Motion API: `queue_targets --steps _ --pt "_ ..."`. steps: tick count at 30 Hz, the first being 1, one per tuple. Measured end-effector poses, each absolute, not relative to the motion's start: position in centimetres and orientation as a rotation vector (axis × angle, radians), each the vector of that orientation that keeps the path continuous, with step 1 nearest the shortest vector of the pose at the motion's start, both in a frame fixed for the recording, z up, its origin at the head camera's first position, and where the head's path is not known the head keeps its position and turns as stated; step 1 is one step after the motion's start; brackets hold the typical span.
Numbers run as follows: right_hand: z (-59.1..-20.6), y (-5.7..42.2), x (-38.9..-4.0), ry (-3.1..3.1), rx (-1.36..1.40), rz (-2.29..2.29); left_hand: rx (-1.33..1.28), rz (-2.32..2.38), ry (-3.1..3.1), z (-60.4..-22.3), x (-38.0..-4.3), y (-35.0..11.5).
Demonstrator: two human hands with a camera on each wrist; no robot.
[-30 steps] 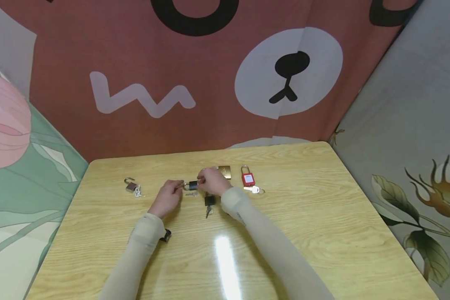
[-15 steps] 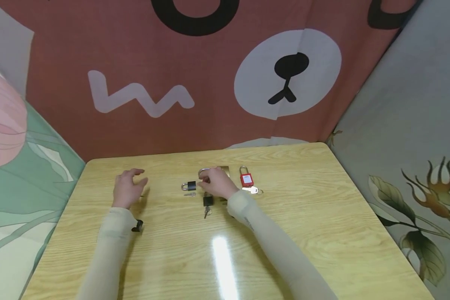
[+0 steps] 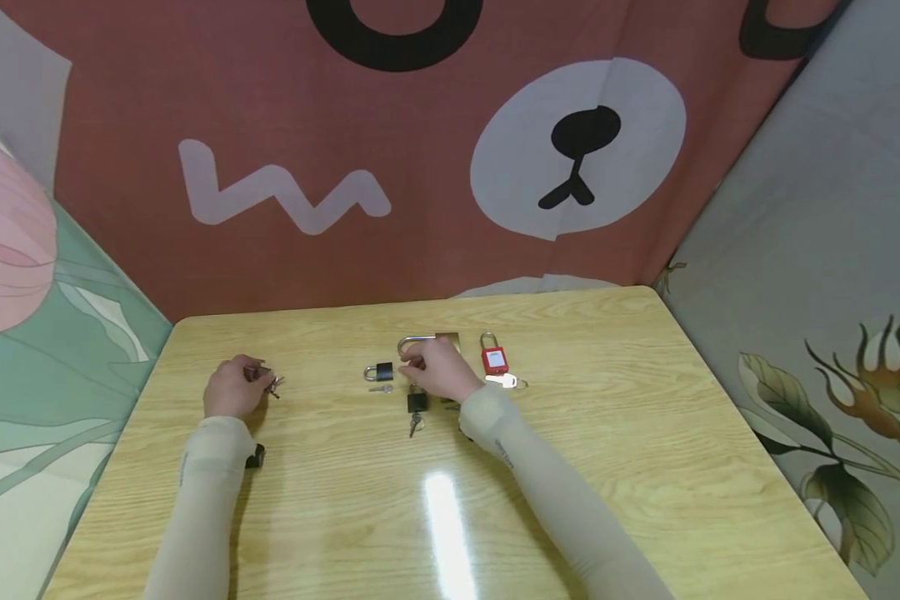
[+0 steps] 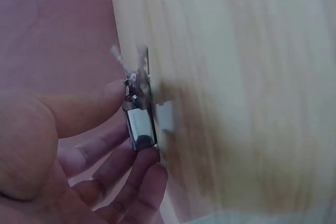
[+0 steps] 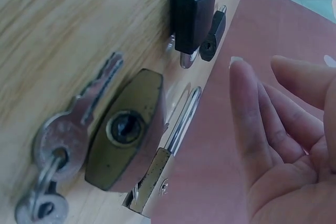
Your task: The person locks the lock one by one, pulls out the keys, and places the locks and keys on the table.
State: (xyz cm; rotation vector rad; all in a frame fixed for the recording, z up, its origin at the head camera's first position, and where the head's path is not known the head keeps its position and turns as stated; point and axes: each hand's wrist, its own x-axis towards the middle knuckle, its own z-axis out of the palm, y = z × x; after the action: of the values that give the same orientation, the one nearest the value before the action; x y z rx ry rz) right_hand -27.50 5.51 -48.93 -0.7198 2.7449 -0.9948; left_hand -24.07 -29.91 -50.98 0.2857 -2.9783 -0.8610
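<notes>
At the left of the table, my left hand [image 3: 231,387] pinches a small padlock [image 4: 140,124] between thumb and fingers; keys [image 4: 137,74] hang out at its end, blurred. My right hand [image 3: 438,368] hovers over the middle group with fingers loosely bent and nothing in them. Beside it lie a black padlock [image 3: 383,372] with a loose key [image 3: 381,389], and a second black padlock [image 3: 417,403] with keys [image 3: 416,423] at its base. The right wrist view shows a brass padlock [image 5: 126,129] with a keyhole and a key on a ring [image 5: 63,135] close by.
A larger brass padlock [image 3: 447,340] with a long shackle lies behind my right hand, partly hidden. Right of it lies a red padlock [image 3: 495,360] with a white-headed key [image 3: 504,380]. A printed cloth [image 3: 435,250] hangs along the table's back edge [image 3: 330,312].
My left hand has left the black padlock in the middle, swung left and taken hold of the small padlock with keys. My right hand has drawn slightly away from the black padlock.
</notes>
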Motion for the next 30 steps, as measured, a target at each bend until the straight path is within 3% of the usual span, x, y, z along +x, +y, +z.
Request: queue_targets --steps 30 --pt "-49.1 5.9 -27.6 2.75 -0.775 -1.005 0.303 -1.273 -2.917 -50.4 -22.7 -30.8"
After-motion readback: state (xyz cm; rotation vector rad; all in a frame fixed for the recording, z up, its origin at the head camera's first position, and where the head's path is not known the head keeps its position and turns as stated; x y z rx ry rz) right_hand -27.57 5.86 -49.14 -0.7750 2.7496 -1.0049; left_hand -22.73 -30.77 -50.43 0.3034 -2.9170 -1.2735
